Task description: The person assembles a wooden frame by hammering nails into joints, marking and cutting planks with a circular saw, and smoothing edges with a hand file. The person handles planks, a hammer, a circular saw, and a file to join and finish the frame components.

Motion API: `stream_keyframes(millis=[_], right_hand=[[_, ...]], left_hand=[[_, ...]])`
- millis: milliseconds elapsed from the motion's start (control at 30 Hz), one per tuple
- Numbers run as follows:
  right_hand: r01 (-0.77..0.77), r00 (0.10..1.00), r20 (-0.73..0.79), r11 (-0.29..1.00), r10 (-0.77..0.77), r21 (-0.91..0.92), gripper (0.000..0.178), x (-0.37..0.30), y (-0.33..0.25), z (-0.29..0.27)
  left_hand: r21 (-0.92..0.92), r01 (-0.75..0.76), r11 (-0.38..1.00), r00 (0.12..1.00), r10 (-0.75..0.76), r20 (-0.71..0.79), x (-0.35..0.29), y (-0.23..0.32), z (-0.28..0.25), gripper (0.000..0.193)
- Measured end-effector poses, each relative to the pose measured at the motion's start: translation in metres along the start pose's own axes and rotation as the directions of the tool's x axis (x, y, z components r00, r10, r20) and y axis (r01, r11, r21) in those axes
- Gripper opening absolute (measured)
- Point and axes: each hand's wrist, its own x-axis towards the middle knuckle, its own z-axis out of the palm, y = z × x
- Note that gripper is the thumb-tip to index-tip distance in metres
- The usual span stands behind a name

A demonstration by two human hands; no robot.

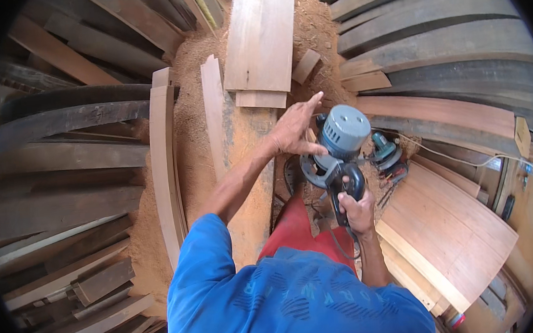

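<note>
A wood router (346, 129) with a grey-blue motor housing, a round base and a black handle is held in the air in front of my body. My right hand (359, 209) is wrapped round its black handle. My left hand (298, 127) is at the router's left side, its fingers stretched forward and apart. The left thumb reaches toward the housing; I cannot tell whether it touches. Beyond that hand, a wide pale board (261, 38) rests on a dusty workbench (250, 186).
Left of the bench are long wooden strips (164, 156) and stacked dark planks (78, 156). More planks (432, 47) are piled at the right. A teal power tool (384, 148) and a cord lie beside the router, near a large wooden panel (449, 224). Sawdust (314, 12) covers the ground.
</note>
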Motion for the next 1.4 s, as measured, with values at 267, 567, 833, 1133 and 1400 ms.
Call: stream_keyframes(millis=[267,567,833,1133,1400], right_hand=[[0.064,0.998,0.005,0.996,-0.065,0.067,0.038,0.008,-0.008,0.009],[0.090,0.995,-0.051,0.982,-0.082,0.168,0.034,0.018,0.001,0.017],[0.305,0.950,-0.086,0.951,-0.300,0.054,0.024,0.073,-0.027,0.034],[0.375,0.925,-0.070,0.927,-0.375,-0.014,0.027,0.116,-0.006,0.078],[0.388,0.911,-0.072,0.904,-0.406,-0.179,0.029,0.101,0.059,0.113]], left_hand=[[-0.163,0.023,0.986,0.958,0.025,0.285,0.026,0.010,-0.009,0.125],[-0.009,-0.084,0.996,0.996,0.083,-0.034,0.018,-0.051,-0.014,0.088],[0.536,0.717,0.446,0.671,-0.234,-0.703,0.003,-0.183,-0.078,0.055],[0.330,0.800,0.501,0.521,-0.308,-0.796,0.018,-0.180,-0.060,0.048],[0.335,0.769,0.544,0.534,-0.261,-0.804,0.017,-0.183,-0.065,0.045]])
